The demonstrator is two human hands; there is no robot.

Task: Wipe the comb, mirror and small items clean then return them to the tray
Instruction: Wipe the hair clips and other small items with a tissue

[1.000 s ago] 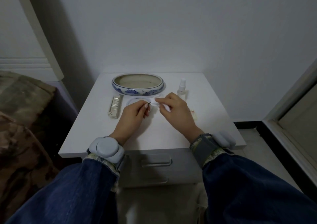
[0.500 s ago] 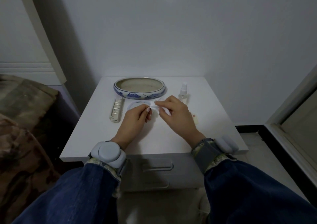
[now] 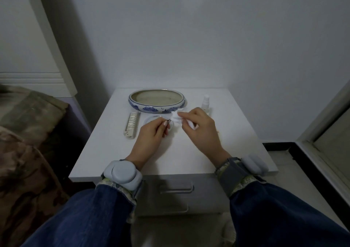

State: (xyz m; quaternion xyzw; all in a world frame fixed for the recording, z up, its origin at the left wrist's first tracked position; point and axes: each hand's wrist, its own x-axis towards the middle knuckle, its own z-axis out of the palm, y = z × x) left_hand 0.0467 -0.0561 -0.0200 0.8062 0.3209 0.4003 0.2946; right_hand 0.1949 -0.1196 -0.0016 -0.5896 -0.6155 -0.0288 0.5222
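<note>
While the left hand pinched a small dark item at its fingertips, the right hand pressed a white wipe against it, fingers curled round the wad. Both grips were thus closed: left on the item, right on the wipe. What the item was could not be told; it was too small and partly hidden by the wipe. Both hands were held over the worktop, just in front of the tray.

The tray, a blue-and-white oval dish, stood at the back of the worktop with nothing visible inside. The comb lay flat on the worktop to the left, in front of the tray and apart from it. The mirror, a round pale disc, lay just beside the comb and was partly covered by the left hand. A spray bottle stood upright to the right of the tray.

Judged from this layout, the task was at the wiping stage, with one small item in hand. No object had yet been returned to the tray. Whether comb and mirror were already wiped could not be read from their surfaces. Remaining, at the least: finishing this item, wiping whatever was still uncleaned, and placing comb, mirror and small items into the tray.
</note>
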